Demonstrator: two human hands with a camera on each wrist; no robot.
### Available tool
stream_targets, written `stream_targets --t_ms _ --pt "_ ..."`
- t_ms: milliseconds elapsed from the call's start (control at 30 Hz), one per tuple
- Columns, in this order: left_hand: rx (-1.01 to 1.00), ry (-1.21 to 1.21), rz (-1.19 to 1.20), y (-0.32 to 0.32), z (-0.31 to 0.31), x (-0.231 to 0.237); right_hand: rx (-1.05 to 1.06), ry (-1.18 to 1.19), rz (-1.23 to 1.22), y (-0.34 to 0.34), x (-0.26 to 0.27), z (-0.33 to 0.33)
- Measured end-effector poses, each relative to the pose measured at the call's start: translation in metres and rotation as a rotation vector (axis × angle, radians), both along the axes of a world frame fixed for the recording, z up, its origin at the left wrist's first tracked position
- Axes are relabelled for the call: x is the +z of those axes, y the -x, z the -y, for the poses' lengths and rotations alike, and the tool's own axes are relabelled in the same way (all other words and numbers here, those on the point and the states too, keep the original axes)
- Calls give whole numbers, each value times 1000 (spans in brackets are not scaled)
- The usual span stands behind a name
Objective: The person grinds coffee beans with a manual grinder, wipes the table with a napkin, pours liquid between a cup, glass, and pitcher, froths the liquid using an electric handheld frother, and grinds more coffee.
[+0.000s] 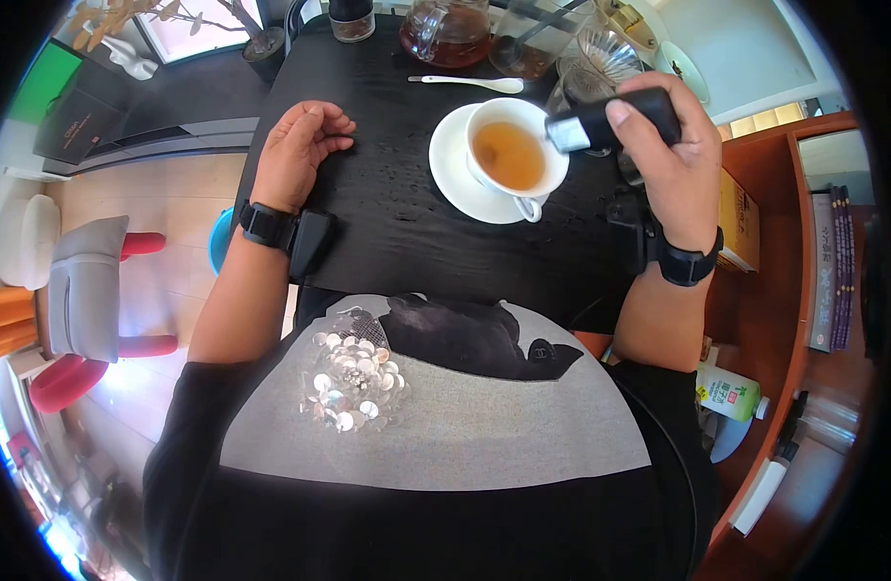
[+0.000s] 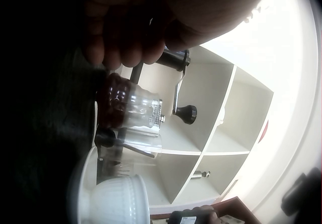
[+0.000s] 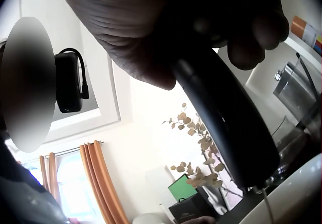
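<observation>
Keep the black device level and steady: its labelled end sits right at the cup, over or just beside the right rim, and I'd bring that end a touch further over the tea before doing anything with it. Your right hand grips the device, thumb along one side, fingers wrapped around the other; looks secure, so don't squeeze harder. From the right wrist a thin pale line drops from the device's end toward the white rim; can't tell if it's a wire or a stream. Either way, keep it clear of the china and work slowly, so nothing splashes into the saucer. Your left hand rests on the tabletop, fingers loosely curled, holding nothing, well apart from the cup. If the cup seems likely to shift, I'd use that hand to steady the saucer. Device looks: matte-to-glossy black, elongated, slightly curved body, rounded edges, white label near the cup end; print unreadable. Cup is white, ribbed outside, upright on its saucer, handle toward you, amber tea inside with a darker patch to the left. Watch the spoon lying just beyond the saucer.
</observation>
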State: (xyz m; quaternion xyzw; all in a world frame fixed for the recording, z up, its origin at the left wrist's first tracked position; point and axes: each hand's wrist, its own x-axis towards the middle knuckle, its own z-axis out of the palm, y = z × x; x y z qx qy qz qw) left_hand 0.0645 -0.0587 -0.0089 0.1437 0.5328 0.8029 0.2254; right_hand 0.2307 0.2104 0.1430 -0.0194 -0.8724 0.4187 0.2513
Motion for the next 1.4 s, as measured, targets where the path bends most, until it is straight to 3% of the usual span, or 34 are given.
stream_targets --t_ms 67,200,400,567,700,833,967,1067,1367,1400 --pt "1 0 -1 -1 -1 0 -119 -24 -26 3 -1 0" --pt "2 -5 1 0 0 0 -49 -22 -49 1 -4 -4" --pt "-24 -6 2 1 1 0 -241 286 -58 -18 -3 -15" --pt "-44 -29 -8 -1 2 0 -224 551 -176 -53 -33 -43" --pt "-42 -10 -14 0 2 -3 -146 852 -87 -84 -78 -58" --pt "-27 -11 -4 -1 1 -2 -202 863 82 -104 -97 -51" --pt "-25 -5 -17 -2 0 -1 -170 996 10 -110 -91 -52" --pt "-29 -4 -35 -3 0 -1 -235 800 132 -107 -93 -54" --pt "-8 4 -62 -3 0 -3 -115 822 196 -108 -94 -56" --pt "-16 2 -68 -3 -1 -2 -89 909 216 -109 -93 -56"
